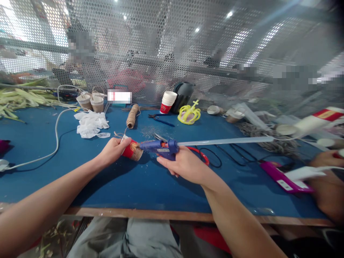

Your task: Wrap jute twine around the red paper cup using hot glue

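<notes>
One red paper cup, one blue glue gun with one long glue stick, one twine roll and two wrapped cups at the back left; the left hand has its grip closed on the red paper cup, above the tabletop; the right hand's grip is wrapped round the glue gun; the cup is tilted, gold-printed, with brown twine toward its right end.
</notes>
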The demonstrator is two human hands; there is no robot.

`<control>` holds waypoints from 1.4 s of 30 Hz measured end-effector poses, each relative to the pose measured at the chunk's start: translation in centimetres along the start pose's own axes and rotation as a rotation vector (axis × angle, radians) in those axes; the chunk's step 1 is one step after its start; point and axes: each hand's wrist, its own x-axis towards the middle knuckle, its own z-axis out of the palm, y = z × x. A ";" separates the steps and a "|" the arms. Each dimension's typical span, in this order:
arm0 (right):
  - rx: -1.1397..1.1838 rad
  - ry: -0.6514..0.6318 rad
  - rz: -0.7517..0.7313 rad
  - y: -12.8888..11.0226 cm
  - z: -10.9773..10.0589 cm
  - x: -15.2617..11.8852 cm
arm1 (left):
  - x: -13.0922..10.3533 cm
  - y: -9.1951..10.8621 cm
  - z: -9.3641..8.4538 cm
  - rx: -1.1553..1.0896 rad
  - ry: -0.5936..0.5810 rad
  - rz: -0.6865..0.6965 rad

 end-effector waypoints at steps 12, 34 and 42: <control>0.029 -0.011 0.002 0.1 0.1 -0.1 | 0.0 -0.3 0.0 0.054 0.008 0.022; 0.014 -0.022 -0.006 -0.1 0.0 -0.3 | -0.1 0.0 0.0 0.111 0.018 0.032; 0.002 -0.026 0.011 -0.2 0.0 -0.4 | -0.2 0.1 -0.1 0.109 0.010 0.023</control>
